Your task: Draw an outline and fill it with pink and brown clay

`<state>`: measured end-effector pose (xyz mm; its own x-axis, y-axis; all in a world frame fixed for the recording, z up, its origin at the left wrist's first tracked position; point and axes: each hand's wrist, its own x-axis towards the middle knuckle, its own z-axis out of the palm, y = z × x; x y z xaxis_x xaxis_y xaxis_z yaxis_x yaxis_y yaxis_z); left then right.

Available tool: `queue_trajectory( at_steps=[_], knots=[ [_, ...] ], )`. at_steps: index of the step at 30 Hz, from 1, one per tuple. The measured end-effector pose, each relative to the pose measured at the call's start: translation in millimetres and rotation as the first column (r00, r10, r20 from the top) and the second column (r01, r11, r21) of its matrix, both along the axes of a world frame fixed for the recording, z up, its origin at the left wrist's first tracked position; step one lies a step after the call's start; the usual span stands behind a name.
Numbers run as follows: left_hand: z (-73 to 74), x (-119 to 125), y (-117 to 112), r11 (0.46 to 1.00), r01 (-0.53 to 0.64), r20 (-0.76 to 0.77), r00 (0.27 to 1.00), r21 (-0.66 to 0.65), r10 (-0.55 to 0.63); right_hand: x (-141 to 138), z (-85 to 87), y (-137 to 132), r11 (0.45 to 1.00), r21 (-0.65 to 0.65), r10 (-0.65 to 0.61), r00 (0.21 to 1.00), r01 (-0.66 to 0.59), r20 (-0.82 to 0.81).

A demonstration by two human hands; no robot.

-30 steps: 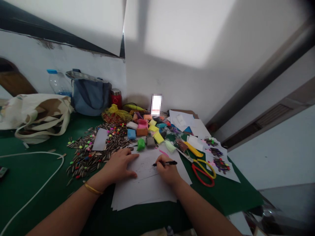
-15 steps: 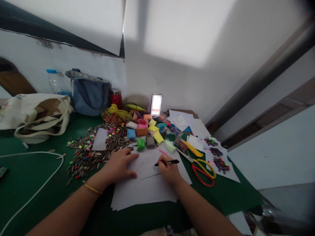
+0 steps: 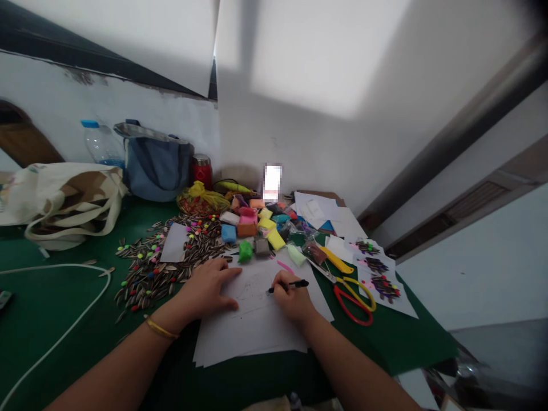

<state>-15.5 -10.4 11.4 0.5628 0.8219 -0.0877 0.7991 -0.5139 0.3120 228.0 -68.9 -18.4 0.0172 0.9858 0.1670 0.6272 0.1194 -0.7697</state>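
Observation:
My left hand [image 3: 208, 288] lies flat with fingers spread on the top sheet of a stack of white paper [image 3: 252, 337] on the green table. My right hand [image 3: 291, 299] is closed round a black pen [image 3: 289, 285], whose tip touches the sheet where faint pencil-like lines show. A heap of sunflower seeds with small coloured beads [image 3: 165, 262] lies just left of my left hand. Blocks of coloured clay [image 3: 252, 228] sit just beyond the paper.
Red and yellow scissors [image 3: 353, 294] and a yellow cutter [image 3: 336, 260] lie to the right, beside sheets with seed pictures [image 3: 379, 274]. A cream tote bag [image 3: 60, 200], a blue bag [image 3: 156, 165], a water bottle [image 3: 98, 142] and a red jar [image 3: 202, 168] stand at the back. A white cable [image 3: 64, 331] crosses the left.
My right hand and the pen shifted slightly over the paper, back and forth by a small amount. My left hand stayed put.

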Motion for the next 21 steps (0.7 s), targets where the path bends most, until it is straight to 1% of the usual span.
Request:
queue_trajectory(
  at_steps=[6,11,21],
  knots=[
    [-3.1,-1.2,0.4,0.999,0.010,0.003,1.000,0.030,-0.010,-0.9,6.5,1.1,0.995,0.081,-0.050,0.998,0.052,-0.034],
    [-2.5,-0.1,0.0,1.000,0.001,0.007,1.000,0.023,-0.001,-2.8,6.6,5.3,0.999,0.044,0.010,1.000,-0.010,-0.008],
    [0.9,1.0,-0.3,1.000,-0.008,-0.007,1.000,-0.010,0.008,-3.4,2.0,8.4,1.000,0.009,0.007,1.000,-0.007,-0.003]
  ],
)
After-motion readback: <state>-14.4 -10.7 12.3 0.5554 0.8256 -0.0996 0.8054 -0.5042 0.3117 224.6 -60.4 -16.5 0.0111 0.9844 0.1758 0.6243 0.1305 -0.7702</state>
